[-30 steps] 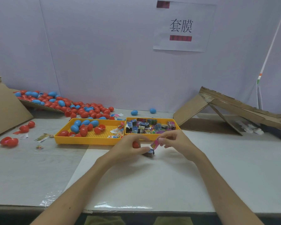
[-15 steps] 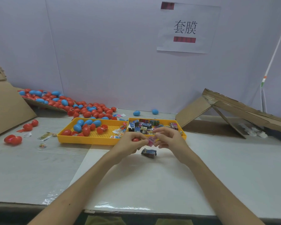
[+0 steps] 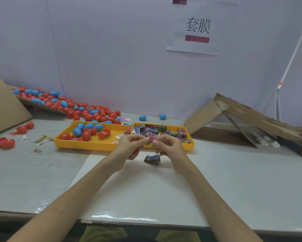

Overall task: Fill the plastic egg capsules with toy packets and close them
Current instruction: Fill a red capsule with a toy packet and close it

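My left hand (image 3: 131, 147) grips a red egg capsule (image 3: 134, 141), mostly hidden by the fingers. My right hand (image 3: 167, 147) pinches a pink toy packet (image 3: 151, 139) right against the capsule. Both hands are raised just in front of the yellow trays. A dark blue packet (image 3: 152, 159) lies on the table below my hands. The left yellow tray (image 3: 94, 145) holds red and blue capsules. The right yellow tray (image 3: 190, 145) holds several colourful toy packets.
A heap of red and blue capsules (image 3: 80, 109) spills from cardboard at the back left. Loose red capsules (image 3: 5, 143) lie at far left. Two blue eggs (image 3: 142, 117) rest near the wall. A collapsed cardboard box (image 3: 242, 119) sits at right.
Both hands rose off the table and drew together. The pink packet came up against the red capsule. The dark blue packet stayed on the table.
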`<state>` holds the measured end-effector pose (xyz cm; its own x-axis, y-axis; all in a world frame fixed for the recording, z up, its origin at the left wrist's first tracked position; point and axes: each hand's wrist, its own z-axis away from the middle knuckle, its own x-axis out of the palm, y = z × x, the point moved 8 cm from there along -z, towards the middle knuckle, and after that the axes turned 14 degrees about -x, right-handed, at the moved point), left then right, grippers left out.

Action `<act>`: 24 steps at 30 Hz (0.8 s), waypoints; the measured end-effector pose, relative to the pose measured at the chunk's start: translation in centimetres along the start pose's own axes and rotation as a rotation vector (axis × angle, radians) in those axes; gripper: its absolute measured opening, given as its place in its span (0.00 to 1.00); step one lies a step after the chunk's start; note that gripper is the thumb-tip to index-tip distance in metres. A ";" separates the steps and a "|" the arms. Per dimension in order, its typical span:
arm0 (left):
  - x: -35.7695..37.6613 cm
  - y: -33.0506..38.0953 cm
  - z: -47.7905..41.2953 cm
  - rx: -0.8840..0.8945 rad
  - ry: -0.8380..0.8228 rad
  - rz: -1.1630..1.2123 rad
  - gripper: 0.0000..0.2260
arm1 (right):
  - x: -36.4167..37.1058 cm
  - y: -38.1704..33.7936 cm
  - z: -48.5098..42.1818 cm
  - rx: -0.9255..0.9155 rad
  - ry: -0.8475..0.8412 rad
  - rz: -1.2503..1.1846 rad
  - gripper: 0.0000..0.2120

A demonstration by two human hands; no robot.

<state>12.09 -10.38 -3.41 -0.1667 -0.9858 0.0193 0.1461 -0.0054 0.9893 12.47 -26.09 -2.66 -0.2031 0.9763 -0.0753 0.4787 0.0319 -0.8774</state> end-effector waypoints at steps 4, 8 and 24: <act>0.1 -0.4 0.0 -0.017 -0.013 0.003 0.06 | -0.2 -0.3 0.1 -0.043 0.018 0.035 0.03; 0.2 -0.5 -0.1 -0.025 -0.042 0.040 0.08 | 0.2 -0.4 -0.4 -0.061 0.046 0.049 0.02; 0.6 -0.3 0.0 0.047 0.073 -0.182 0.12 | -0.7 -0.8 1.0 -0.033 0.105 -0.044 0.02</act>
<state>11.99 -10.94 -3.73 -0.1144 -0.9789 -0.1695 0.0739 -0.1786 0.9812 11.38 -27.05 -2.35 -0.1349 0.9908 0.0142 0.4995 0.0804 -0.8626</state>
